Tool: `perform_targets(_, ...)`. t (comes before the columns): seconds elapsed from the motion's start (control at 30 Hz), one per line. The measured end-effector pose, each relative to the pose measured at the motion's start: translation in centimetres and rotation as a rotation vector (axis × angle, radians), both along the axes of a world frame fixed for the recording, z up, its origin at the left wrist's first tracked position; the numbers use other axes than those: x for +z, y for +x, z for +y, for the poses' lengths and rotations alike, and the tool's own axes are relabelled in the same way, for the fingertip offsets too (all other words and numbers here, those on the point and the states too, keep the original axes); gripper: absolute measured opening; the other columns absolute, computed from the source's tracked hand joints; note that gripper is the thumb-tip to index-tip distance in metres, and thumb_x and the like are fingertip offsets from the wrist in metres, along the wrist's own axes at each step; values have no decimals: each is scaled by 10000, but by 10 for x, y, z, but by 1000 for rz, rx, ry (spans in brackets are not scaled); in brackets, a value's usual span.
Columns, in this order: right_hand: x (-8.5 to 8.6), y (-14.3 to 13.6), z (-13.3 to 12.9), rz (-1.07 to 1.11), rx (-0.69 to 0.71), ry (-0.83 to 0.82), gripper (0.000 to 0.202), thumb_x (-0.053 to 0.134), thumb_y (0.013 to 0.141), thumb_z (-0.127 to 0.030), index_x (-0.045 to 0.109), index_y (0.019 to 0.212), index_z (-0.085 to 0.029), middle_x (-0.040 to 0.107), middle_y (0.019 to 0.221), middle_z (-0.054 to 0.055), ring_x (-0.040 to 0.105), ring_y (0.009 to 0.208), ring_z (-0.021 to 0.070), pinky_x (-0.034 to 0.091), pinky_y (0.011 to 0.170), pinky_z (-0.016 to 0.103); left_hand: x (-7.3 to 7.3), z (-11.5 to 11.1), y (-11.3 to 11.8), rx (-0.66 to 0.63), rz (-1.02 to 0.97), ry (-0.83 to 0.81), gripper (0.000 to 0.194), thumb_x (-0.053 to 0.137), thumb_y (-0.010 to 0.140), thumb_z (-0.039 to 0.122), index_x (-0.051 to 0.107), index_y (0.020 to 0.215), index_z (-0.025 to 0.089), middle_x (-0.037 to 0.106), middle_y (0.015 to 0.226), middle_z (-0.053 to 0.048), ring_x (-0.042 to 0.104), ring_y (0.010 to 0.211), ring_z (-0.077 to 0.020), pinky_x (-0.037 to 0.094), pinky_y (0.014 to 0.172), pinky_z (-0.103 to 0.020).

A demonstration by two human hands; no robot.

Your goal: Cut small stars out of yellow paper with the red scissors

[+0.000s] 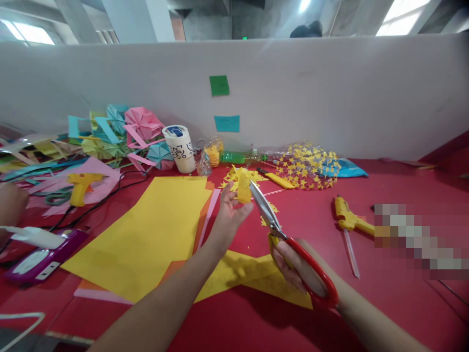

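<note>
Left hand [231, 210] pinching 1 yellow paper piece [244, 188]; right hand [288, 275] gripping 1 pair of scissors [273, 227]. 2 yellow glue guns [81, 188] [346, 217], 1 either side.

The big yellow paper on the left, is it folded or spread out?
Spread out: the yellow paper lies flat, with orange paper showing beneath.

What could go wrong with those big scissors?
The tips of the red-handled scissors are close to the left hand, so a slip might nick a finger. The small yellow paper piece could twist in that hand and get cut crooked. A bump might scatter the yellow stars nearby.
</note>
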State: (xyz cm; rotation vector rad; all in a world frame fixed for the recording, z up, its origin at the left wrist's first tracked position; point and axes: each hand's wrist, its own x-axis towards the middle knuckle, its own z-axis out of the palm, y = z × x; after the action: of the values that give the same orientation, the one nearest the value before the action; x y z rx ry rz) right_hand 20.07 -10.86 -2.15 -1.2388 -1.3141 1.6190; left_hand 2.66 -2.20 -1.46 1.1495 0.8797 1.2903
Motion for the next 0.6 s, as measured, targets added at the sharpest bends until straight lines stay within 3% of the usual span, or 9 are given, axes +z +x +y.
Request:
perform_targets(0.07, 4, -1, 0, -34, -11, -34, 636, 495, 736, -847, 418, 617, -227, 315, 352, -120, 303, 264, 50, 297, 332, 189, -3, 4, -2, 35, -77, 32, 384, 723, 795, 353, 586, 1145, 274, 588, 1178, -34, 571, 1054, -153, 456, 897, -259)
perform_targets(0.17, 7, -1, 0, -124, -53, -38, 624, 509, 740, -832, 423, 617, -226, 327, 344, -113, 314, 276, 52, 303, 336, 190, 1, 8, -7, 87, -135, 74, 207, 737, 782, 344, 650, 924, 221, 620, 960, 1, 588, 910, -119, 462, 839, -226)
perform_targets(0.43, 8, 1, 1, -294, -54, -16, 542, 574, 785, -709, 416, 617, -219, 362, 397, -94, 336, 306, 52, 256, 320, 168, 22, 9, -17, 21, -95, -26, 209, 719, 775, 355, 591, 855, 210, 571, 572, 62, 503, 427, -70, 414, 441, -181)
perform_targets(0.6, 9, 7, 3, -345, -11, -30, 518, 566, 803, -693, 432, 660, -214, 377, 441, -92, 357, 330, 54, 295, 330, 165, 26, 11, -25, 52, 51, -16, 223, 743, 738, 365, 626, 839, 204, 534, 521, 58, 507, 424, -82, 401, 430, -190)
